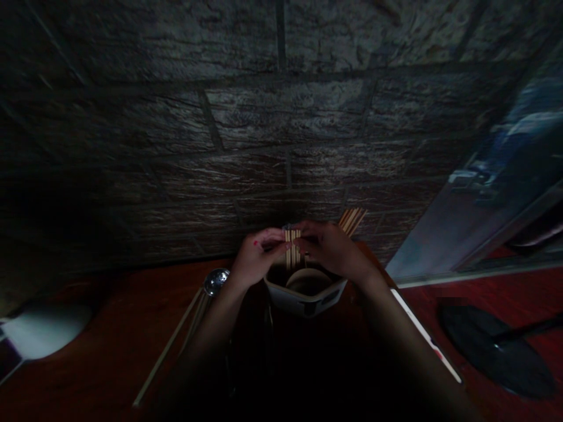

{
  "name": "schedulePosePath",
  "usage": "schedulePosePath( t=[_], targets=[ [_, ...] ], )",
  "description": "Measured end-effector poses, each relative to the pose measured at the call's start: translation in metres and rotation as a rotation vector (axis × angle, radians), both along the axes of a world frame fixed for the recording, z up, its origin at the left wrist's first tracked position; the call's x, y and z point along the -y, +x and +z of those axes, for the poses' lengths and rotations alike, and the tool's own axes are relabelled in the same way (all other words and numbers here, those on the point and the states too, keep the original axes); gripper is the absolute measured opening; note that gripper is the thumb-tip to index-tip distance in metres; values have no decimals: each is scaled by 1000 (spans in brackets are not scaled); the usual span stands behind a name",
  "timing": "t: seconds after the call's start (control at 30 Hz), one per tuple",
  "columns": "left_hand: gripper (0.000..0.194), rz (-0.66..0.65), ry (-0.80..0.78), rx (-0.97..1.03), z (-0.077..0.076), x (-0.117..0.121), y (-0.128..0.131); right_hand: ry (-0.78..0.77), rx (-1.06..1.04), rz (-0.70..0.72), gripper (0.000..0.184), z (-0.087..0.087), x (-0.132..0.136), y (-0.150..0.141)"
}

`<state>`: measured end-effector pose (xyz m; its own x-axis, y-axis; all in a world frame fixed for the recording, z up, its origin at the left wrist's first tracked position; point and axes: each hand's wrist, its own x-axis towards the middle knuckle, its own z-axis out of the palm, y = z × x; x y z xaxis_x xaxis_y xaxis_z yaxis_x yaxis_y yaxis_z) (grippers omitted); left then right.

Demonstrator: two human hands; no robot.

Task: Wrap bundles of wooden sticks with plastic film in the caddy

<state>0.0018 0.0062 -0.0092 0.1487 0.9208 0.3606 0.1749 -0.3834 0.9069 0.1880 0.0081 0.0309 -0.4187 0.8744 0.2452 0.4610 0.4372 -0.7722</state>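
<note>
A small bundle of light wooden chopsticks (pixel 293 253) stands upright between my two hands, over a pale box-shaped container (pixel 285 298). My left hand (pixel 255 259) grips the bundle from the left, its thumb on the near side. From the right, my right hand (pixel 332 249) closes on the same sticks, fingertips at their upper part. The lower ends drop into the dark container, where a round rim (pixel 308 274) shows. More brown chopsticks (pixel 353 221) fan out behind my right hand; their lower part is hidden.
Left of the container lies a shiny metal ladle head (pixel 216 282) beside long thin sticks (pixel 165 354) on the reddish wooden table (pixel 118 316). A stone-patterned wall (pixel 246 170) rises behind. At right are a white strip (pixel 424 334) and a black round base (pixel 497 351) on red floor.
</note>
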Motion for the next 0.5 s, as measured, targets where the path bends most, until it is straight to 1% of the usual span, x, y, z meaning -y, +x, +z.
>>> schedulePosePath(
  t=[0.07,0.27,0.5],
  targets=[
    [18,7,9,4,0,0,0,-24,-15,-2,27,0,0,0],
    [17,-1,6,12,1,0,0,-60,-19,-3,18,2,3,2],
    [21,-16,-40,-4,3,1,-3,-134,-105,-19,18,1,2,0]
  ],
)
